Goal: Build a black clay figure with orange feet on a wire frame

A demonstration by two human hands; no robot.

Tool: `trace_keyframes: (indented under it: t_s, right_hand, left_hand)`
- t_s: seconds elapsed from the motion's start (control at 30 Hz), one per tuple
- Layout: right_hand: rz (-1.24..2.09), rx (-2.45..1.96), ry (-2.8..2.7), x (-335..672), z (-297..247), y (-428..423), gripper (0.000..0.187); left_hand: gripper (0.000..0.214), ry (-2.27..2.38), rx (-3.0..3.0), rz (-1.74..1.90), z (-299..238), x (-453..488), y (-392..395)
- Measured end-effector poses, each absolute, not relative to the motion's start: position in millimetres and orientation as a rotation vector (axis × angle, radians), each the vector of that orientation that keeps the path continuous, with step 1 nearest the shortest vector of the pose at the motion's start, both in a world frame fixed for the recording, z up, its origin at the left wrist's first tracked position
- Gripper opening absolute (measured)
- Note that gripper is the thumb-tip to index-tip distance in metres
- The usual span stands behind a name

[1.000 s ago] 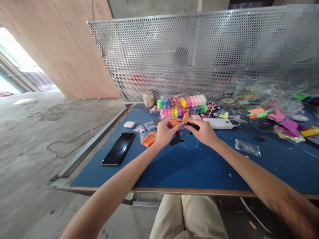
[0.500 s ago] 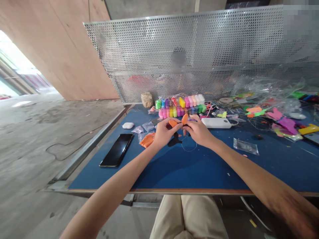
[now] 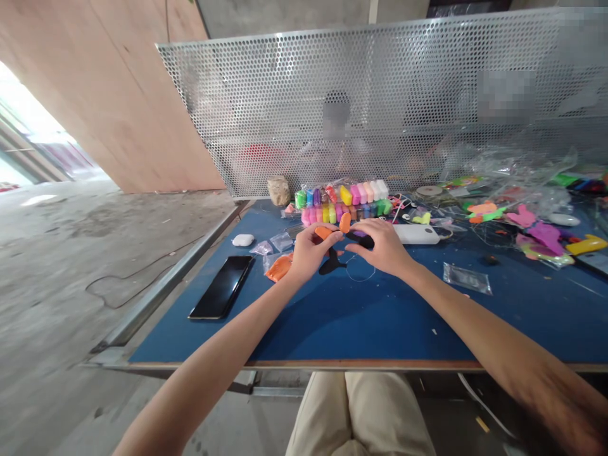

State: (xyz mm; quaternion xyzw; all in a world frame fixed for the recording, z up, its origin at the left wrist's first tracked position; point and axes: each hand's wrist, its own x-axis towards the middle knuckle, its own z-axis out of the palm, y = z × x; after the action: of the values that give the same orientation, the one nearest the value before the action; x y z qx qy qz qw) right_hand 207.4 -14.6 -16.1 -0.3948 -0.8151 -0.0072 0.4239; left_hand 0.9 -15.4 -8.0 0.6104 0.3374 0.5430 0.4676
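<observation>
I should work lightly, left hand [image 3: 310,251] pinching the orange clay-like piece [image 3: 323,232], right hand [image 3: 384,244] curled round the black piece [image 3: 365,241].

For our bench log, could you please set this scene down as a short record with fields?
Left hand: pinching an orange piece
Right hand: gripping a black piece
Between the hands: upright orange lobe; any join is unclear
Below left hand: black shape, partly hidden
Left side: smartphone, white earbud case, orange packet
Behind the hands: multicoloured clay packs, stone
Right side: white corded device, clear packet
Surface: blue tabletop
Backdrop: perforated metal panel
</observation>
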Motion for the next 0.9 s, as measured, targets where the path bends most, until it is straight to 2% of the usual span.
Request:
trace_keyframes:
  t_s: [0.13, 0.27, 0.5, 0.7, 0.9]
  right_hand:
    - [0.143, -0.943, -2.034, 210.7, -12.9, -18.2, 0.029]
    - [0.12, -0.936, -2.042, 211.8, -10.5, -21.5, 0.029]
    - [-0.116, -0.913, -1.965, 213.9, -15.7, -15.5, 0.026]
    - [-0.432, -0.842, -2.062, 216.5, -10.3, -16.6, 0.02]
    - [-0.547, -0.817, -2.108, 211.4, -6.6, -24.8, 0.014]
  left_hand:
    - [0.034, 0.784, 1.479, 1.348, -6.4, 0.3, -14.8]
    - [0.032, 0.712, 1.493, 1.376, -7.2, -2.1, -11.7]
    - [0.03, 0.762, 1.779, 1.358, -9.3, -12.7, -1.3]
    - [0.047, 0.756, 2.263, 1.358, 1.8, -21.1, -5.0]
    - [0.032, 0.67, 2.638, 1.385, 2.3, -22.2, -7.9]
